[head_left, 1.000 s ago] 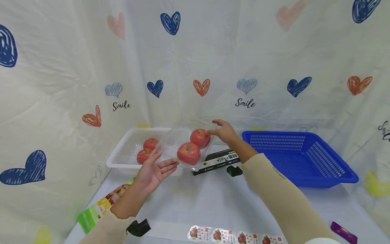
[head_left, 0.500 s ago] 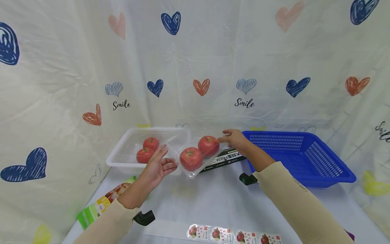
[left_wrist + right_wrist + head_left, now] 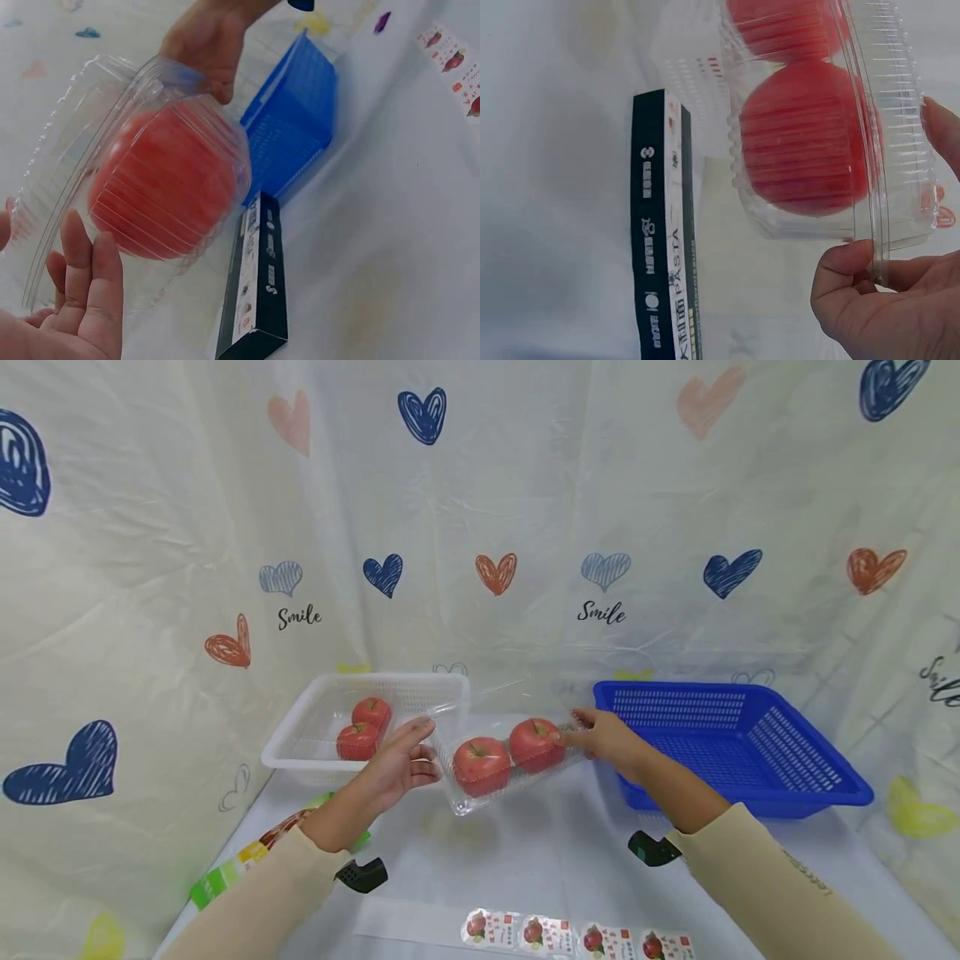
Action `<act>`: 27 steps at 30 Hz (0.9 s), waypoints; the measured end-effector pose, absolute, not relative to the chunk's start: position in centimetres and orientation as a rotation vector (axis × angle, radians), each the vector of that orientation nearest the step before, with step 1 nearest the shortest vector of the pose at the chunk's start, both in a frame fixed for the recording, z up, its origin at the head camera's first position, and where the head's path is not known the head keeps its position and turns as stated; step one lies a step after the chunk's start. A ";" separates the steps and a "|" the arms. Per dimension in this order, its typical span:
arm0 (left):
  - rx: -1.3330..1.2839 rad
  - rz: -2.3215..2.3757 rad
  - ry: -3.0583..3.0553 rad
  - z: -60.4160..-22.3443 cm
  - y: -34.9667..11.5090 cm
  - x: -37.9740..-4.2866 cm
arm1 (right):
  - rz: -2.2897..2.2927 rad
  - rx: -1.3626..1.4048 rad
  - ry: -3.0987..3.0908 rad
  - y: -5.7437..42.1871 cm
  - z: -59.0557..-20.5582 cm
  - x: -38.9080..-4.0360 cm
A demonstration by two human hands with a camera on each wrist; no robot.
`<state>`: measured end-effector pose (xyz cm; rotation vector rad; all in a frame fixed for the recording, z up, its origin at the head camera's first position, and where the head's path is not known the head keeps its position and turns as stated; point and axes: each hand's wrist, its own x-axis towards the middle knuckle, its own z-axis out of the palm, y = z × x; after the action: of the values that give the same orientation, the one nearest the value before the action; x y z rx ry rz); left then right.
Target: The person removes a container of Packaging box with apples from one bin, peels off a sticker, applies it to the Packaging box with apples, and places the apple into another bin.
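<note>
A clear plastic clamshell box (image 3: 468, 799) is held above the table, two red apples (image 3: 482, 767) side by side inside. At its left end is my left hand (image 3: 397, 767), thumb above and fingers along the side; the left wrist view shows those fingers (image 3: 96, 292) against the rim. My right hand (image 3: 611, 745) grips the opposite end, and in the right wrist view its thumb and fingers (image 3: 844, 259) pinch the rim. One large apple (image 3: 169, 180) fills most of the box in the left wrist view.
A white basket (image 3: 288, 758) at back left holds two more apples (image 3: 358, 741) in clear packaging. Back right stands a blue basket (image 3: 750, 752). A dark pasta box (image 3: 651, 225) lies below the clamshell. Fruit stickers (image 3: 577, 937) lie in front, a green-yellow bag (image 3: 225, 877) at left.
The clamshell box has come lower and to the right, and turned more level. My right hand moved right and down with it. My left hand's fingers have drawn in at the box's left end.
</note>
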<state>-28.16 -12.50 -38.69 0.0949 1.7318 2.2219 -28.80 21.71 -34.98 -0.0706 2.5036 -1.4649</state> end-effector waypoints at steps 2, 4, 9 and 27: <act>0.109 2.194 1.725 -38.8 -12.2 -28.2 | -1.437 -0.063 2.523 22.2 -35.2 -27.9; 0.111 2.172 1.718 -38.9 -11.9 -28.3 | -1.428 -0.048 2.528 22.6 -35.4 -27.0; 0.139 2.167 1.739 -39.1 -11.0 -28.6 | -1.436 -0.054 2.508 23.5 -36.3 -25.0; 0.102 2.121 1.785 -40.1 -9.5 -27.7 | -1.583 -0.050 2.461 24.9 -38.8 -20.4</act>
<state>-27.67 -9.52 -40.09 0.1019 1.7847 2.1206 -20.39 24.92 -38.75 -0.0500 2.4609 -1.5827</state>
